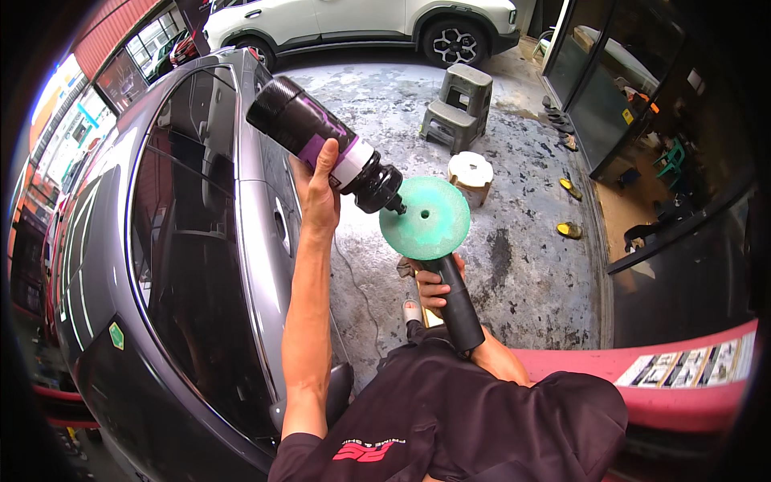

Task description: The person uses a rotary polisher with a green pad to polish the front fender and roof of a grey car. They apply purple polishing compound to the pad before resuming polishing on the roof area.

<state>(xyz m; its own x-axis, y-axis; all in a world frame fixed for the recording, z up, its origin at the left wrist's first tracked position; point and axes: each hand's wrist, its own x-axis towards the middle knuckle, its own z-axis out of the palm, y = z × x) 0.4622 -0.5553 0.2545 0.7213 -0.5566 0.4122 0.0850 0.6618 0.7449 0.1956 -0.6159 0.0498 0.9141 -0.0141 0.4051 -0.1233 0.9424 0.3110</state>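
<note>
Tilted nozzle-down, a black squeeze bottle with a purple and white label is in my left hand, the fingers wrapped round it. Its tip meets or hangs just over the face of a round green foam pad, left of the pad's centre hole. That pad sits on a black polisher, turned face up toward me. My right hand is closed round the polisher's body below the pad. Most of the right palm is hidden behind the tool.
A grey car stands close on my left. Ahead are a grey step stool, a round white-topped stool and a white car. Yellow-and-black shoes lie by the glass doors. A red beam runs at my right.
</note>
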